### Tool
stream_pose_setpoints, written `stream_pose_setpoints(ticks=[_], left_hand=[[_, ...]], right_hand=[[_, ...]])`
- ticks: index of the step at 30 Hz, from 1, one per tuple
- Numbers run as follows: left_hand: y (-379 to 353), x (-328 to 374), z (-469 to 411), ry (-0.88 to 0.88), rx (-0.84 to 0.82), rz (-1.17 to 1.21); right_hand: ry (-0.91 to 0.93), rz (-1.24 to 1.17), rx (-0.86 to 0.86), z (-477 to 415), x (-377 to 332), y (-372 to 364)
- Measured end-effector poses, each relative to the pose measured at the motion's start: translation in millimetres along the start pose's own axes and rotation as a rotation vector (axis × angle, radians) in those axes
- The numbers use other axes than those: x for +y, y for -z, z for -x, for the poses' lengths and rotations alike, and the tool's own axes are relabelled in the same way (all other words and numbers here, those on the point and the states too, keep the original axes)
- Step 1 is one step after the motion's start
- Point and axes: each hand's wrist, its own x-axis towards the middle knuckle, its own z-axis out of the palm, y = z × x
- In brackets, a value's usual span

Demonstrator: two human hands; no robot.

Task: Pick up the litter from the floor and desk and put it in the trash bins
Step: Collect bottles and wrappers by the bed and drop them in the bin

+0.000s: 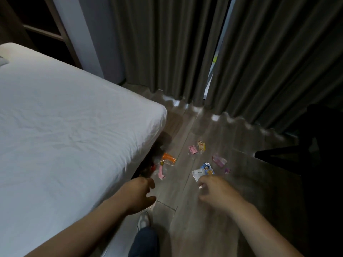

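Litter lies scattered on the grey wood-look floor [204,223] in the middle of the frame, between the corner of a bed [65,117] with a white sheet on the left and a dark piece of furniture [297,154] on the right. Close to the bed corner lie an orange wrapper [168,158] and, just below it, a narrow pink wrapper [161,172]. Further right, a small pink packet [192,150] and a yellow packet [201,145] lie side by side. Below them to the right is a pink-and-white wrapper [220,160], with a tiny purple scrap [227,171] near it. A blue wrapper [207,167] and a white wrapper [197,173] overlap just above the right hand [213,190]. That hand reaches in from the lower right, knuckles up and fingers bent downward. A pale speck shows at its fingertips, but the blur leaves it unclear whether it pinches anything. The left hand [141,191], in the lower centre beside the mattress edge, hangs with loosely curled fingers and thumb apart, holding nothing. Below the hands a shoe [143,219] and a blue trouser leg [144,242] stand on the floor. Grey curtains [167,43] fill the top of the frame.
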Motion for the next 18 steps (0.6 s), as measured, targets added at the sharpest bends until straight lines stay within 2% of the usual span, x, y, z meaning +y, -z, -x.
stream_pose_setpoints(ticks=[10, 18], left_hand=[[51.9, -71.6, -142.6, -0.019, -0.062, 0.026], [40.2, -100.1, -230.9, 0.012, -0.16, 0.061]], right_hand=[[-0.103, -0.001, -0.024, -137.9, -31.9, 22.4], [-0.166, -0.119, -0.108, -223.7, -18.8, 15.5]])
